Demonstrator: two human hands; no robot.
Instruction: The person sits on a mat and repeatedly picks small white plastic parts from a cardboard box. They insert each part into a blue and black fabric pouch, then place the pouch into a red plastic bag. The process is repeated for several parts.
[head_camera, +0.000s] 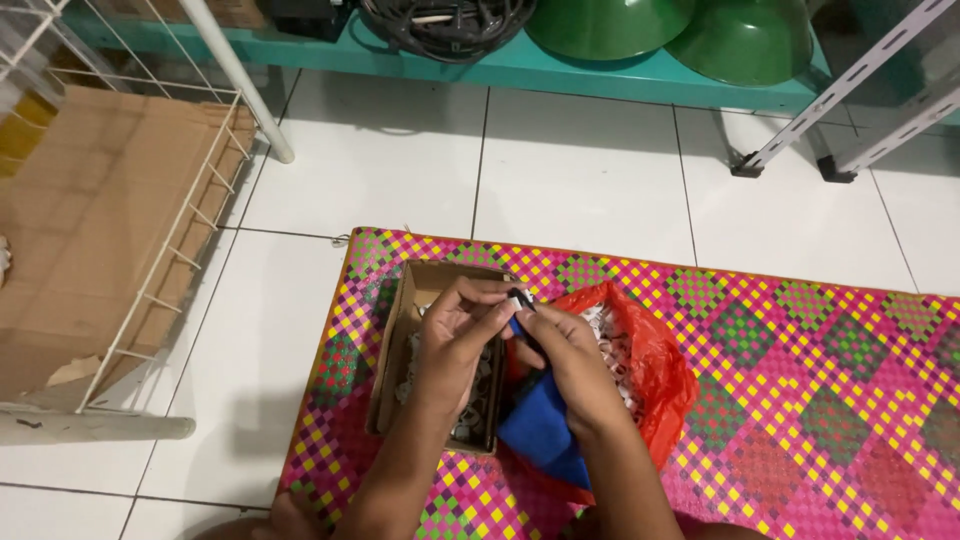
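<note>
A small black and white piece (520, 299) is pinched between the fingertips of both hands, just above a brown cardboard box (400, 330) and a red plastic bag (655, 370). The left hand (455, 340) and the right hand (570, 360) are close together, both closed on the piece, and a blue cloth (545, 430) sits under the right hand. The box, full of small pale bits, and the bag lie on a bright woven mat (800, 400) on the white tile floor (580, 170).

A storeroom or small shop floor: white square floor tiles (580, 170); a teal painted low shelf (560, 70) holding green plastic basins (680, 25) (stacked upside down) and coiled black cable (445, 25); a white wire rack (190, 210); a bright woven plastic mat (800, 360).
</note>
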